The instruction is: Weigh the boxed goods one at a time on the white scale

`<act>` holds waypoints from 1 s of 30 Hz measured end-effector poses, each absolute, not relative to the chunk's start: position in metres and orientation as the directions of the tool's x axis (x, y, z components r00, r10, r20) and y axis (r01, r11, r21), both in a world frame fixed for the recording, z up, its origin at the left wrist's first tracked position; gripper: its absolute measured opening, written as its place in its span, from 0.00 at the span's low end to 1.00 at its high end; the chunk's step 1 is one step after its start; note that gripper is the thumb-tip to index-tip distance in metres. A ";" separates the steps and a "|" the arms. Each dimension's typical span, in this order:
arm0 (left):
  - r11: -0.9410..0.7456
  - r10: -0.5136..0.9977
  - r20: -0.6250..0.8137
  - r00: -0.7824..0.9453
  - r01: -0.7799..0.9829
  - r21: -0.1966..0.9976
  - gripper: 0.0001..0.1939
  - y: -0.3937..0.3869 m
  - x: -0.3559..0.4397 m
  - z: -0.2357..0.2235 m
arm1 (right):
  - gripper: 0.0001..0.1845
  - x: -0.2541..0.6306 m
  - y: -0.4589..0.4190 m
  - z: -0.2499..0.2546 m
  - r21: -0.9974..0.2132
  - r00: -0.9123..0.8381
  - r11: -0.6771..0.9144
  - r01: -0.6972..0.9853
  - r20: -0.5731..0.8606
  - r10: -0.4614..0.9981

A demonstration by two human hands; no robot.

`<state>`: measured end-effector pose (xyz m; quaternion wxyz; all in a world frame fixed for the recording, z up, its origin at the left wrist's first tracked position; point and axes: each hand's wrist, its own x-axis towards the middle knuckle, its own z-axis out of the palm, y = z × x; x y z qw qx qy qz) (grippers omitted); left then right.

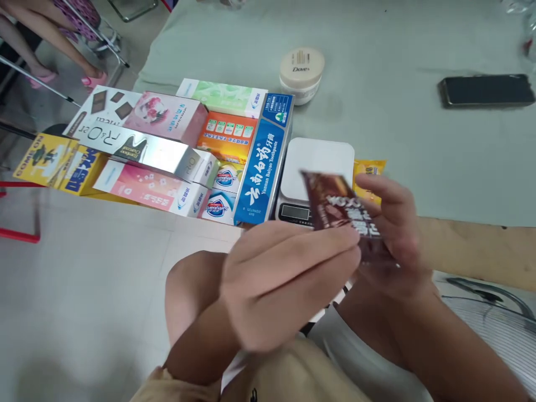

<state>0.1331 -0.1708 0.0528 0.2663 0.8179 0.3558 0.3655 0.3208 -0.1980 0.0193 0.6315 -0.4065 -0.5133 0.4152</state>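
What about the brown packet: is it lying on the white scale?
No, the left hand holds the brown packet up in the air, so in this view it only overlaps the white scale.

Pale tiled floor (pixel 100 290) — grey-green tablecloth (pixel 377 128).

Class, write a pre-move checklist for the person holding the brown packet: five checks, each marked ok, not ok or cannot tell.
1. Brown packet gripped by the left hand: ok.
2. Right hand gripping too: cannot tell; it is at the packet's right side, but blurred.
3. White scale display readable: cannot tell; no figures can be made out.
4. Yellow packet fully visible: not ok; the right hand covers part.
5. Phone apart from both hands: ok; it lies farther back on the table.
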 end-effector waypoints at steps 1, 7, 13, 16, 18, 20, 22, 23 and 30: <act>-0.620 0.762 0.410 0.502 0.381 0.686 0.06 -0.169 0.138 0.052 | 0.21 0.326 -0.199 0.020 -0.955 0.186 0.294 -0.033 0.283 0.941; -0.745 0.637 0.486 0.598 0.315 0.589 0.10 -0.150 0.160 0.055 | 0.14 0.349 -0.188 0.011 -0.852 0.322 -0.002 0.524 0.196 0.926; -0.750 0.622 0.503 0.600 0.272 0.604 0.08 -0.151 0.161 0.059 | 0.22 0.341 -0.159 0.004 -0.499 0.275 -0.096 0.861 0.300 0.913; -0.744 0.629 0.520 0.578 0.254 0.618 0.08 -0.150 0.156 0.060 | 0.22 0.342 -0.156 -0.002 -0.402 0.316 -0.153 0.903 0.378 0.870; -0.729 0.650 0.511 0.563 0.271 0.629 0.08 -0.149 0.151 0.061 | 0.21 0.341 -0.157 -0.005 -0.390 0.321 -0.146 0.909 0.432 0.843; -0.707 0.675 0.490 0.552 0.294 0.643 0.08 -0.148 0.147 0.063 | 0.21 0.336 -0.157 -0.006 -0.387 0.292 -0.113 0.915 0.445 0.846; -0.693 0.689 0.478 0.545 0.300 0.656 0.08 -0.148 0.144 0.064 | 0.22 0.325 -0.154 -0.007 -0.364 0.249 -0.089 0.927 0.419 0.873; -0.694 0.686 0.479 0.548 0.293 0.658 0.08 -0.148 0.144 0.065 | 0.21 0.319 -0.152 -0.008 -0.349 0.232 -0.090 0.933 0.392 0.890; -0.681 0.695 0.474 0.541 0.283 0.676 0.09 -0.147 0.145 0.064 | 0.04 0.318 -0.147 -0.010 -0.348 0.197 -0.044 0.936 0.416 0.888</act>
